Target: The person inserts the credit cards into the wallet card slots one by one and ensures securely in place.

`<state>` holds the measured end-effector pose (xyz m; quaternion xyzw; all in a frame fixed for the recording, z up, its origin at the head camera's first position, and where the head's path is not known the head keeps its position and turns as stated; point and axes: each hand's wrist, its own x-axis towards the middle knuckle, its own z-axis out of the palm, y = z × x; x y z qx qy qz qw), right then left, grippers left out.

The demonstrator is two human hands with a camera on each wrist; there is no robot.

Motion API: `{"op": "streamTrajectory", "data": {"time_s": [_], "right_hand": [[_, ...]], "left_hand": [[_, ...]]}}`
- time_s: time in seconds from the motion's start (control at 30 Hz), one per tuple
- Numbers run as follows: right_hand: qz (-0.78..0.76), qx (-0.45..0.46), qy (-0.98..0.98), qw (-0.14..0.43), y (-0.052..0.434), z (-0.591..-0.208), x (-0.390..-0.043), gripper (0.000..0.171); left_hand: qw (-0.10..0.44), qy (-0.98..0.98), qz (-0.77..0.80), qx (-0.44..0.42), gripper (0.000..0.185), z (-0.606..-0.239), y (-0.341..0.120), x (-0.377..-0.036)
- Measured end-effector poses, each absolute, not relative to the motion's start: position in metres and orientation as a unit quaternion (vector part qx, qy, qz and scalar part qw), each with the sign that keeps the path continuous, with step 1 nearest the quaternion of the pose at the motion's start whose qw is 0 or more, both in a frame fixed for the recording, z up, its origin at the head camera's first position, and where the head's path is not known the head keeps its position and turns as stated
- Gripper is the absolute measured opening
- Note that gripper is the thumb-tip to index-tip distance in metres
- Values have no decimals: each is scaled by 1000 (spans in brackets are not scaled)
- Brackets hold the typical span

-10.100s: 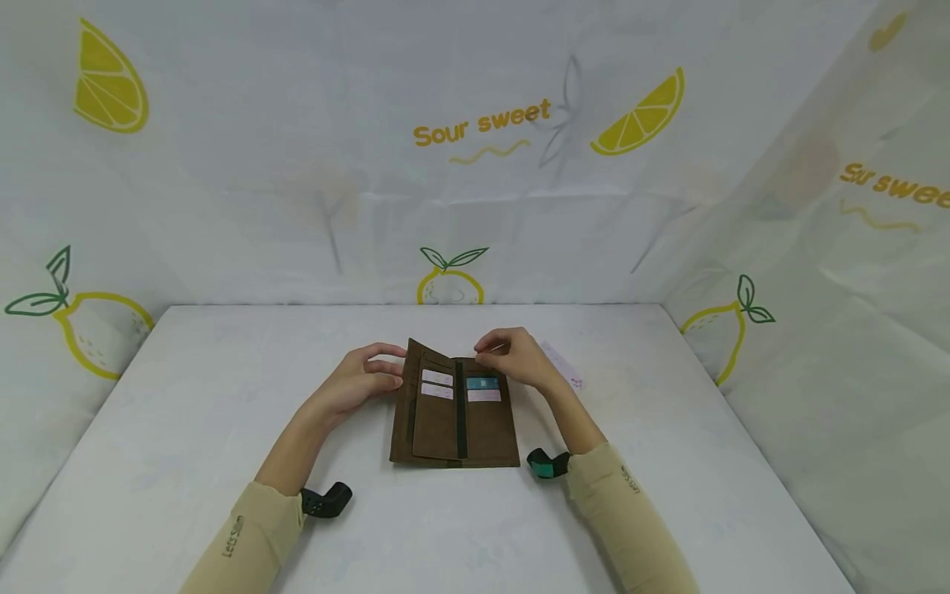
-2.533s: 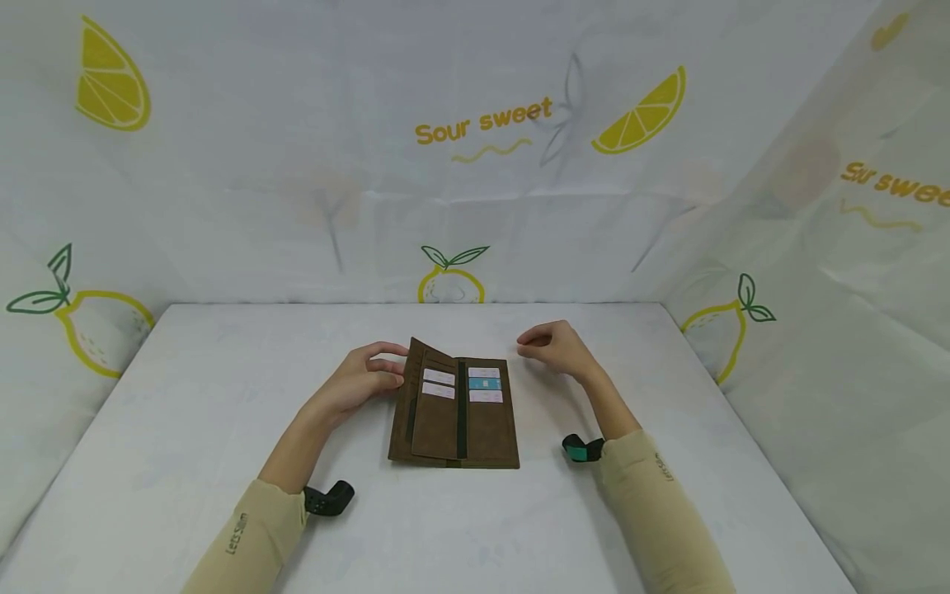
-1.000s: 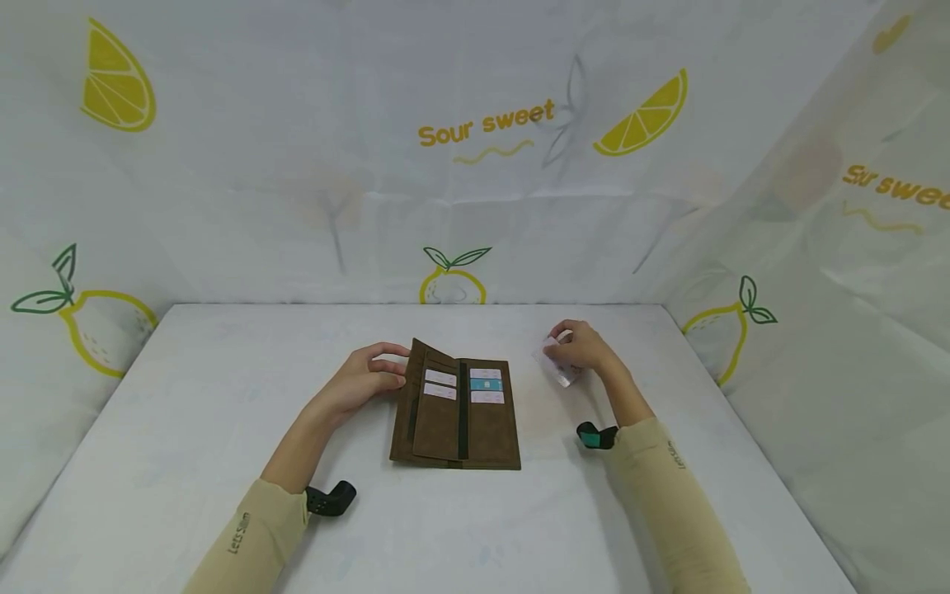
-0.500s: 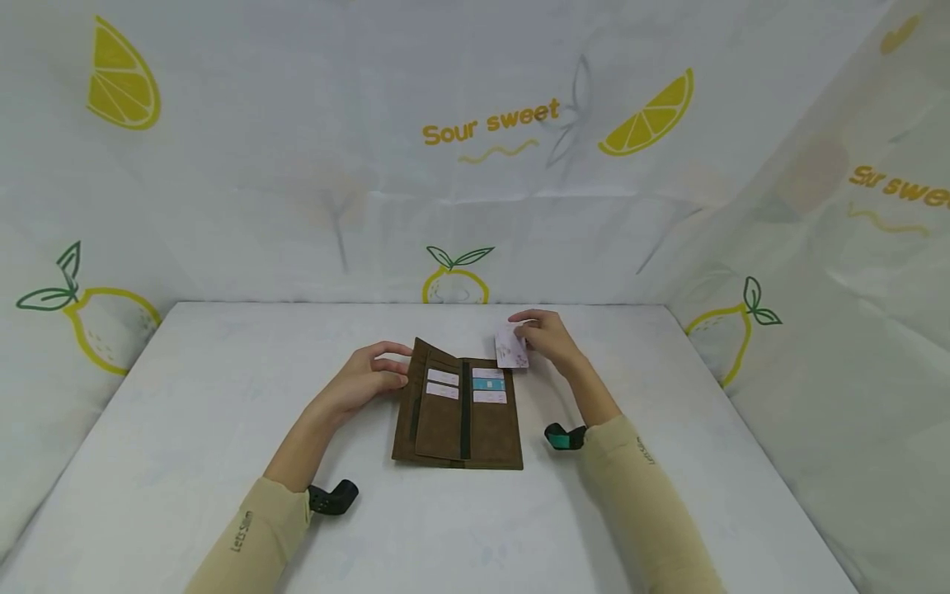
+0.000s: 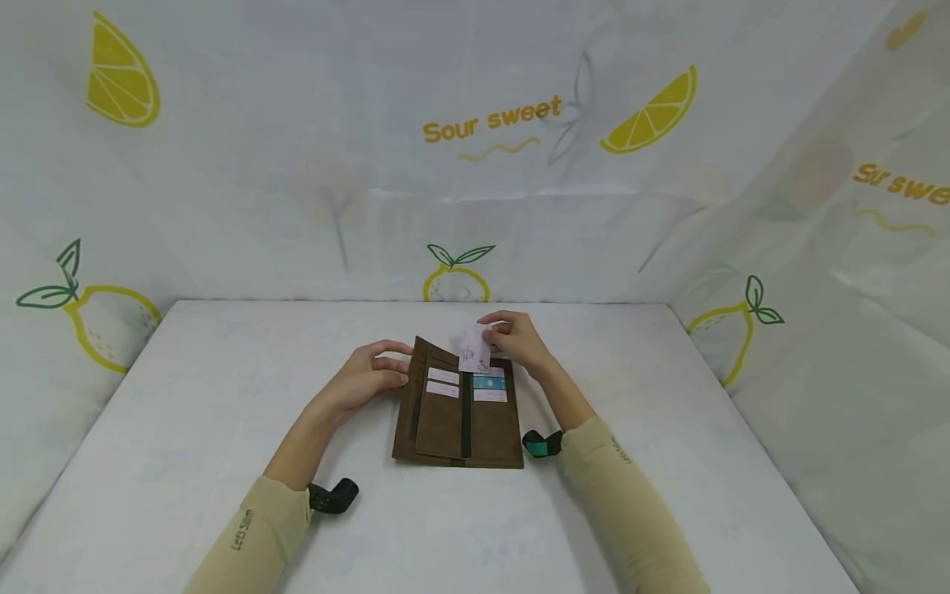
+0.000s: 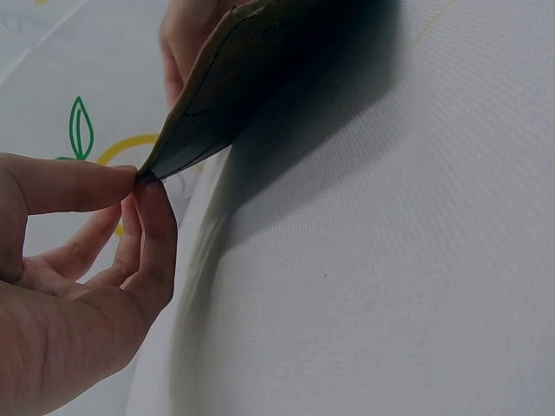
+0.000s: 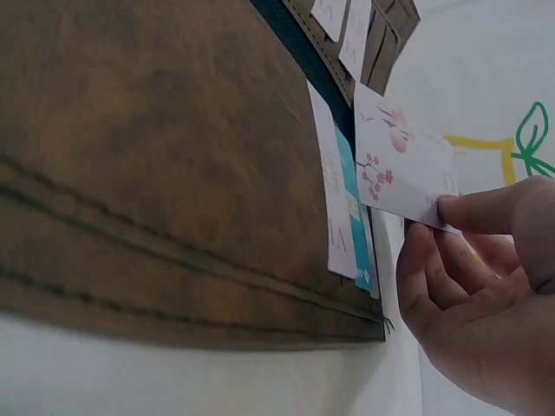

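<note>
Fingers (image 7: 481, 208) of the right hand (image 5: 519, 340) pinch a flowered card (image 5: 474, 355) over the far right slots of the open brown wallet (image 5: 458, 429) — left hand (image 5: 364, 381) pinches its raised left flap (image 6: 217, 87), mid-table (image 5: 185, 412).

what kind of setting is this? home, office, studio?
Likely a staged recording booth, not a home: a white table boxed in on three sides by lemon-print sheeting, with only a brown wallet and a card on it.
</note>
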<state>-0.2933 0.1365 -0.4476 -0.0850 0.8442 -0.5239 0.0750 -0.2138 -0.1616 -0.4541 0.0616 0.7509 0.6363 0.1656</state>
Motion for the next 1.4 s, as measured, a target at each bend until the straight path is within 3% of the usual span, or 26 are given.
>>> {"op": "streamTrajectory", "data": {"time_s": [0.8,1.2,1.4], "right_hand": [[-543,-135,824,87,101,-445,-290,27],[-557,-86,817,122,93,-446,-288,28],[-527,-120,829,144,98,-444,-284,31]], "left_hand": [[168,747,641,57,49,-454,-160,-216],[165,749,639,57,48,-455,-161,-216],[161,751,638,59,48,-454,-161,-215]]}}
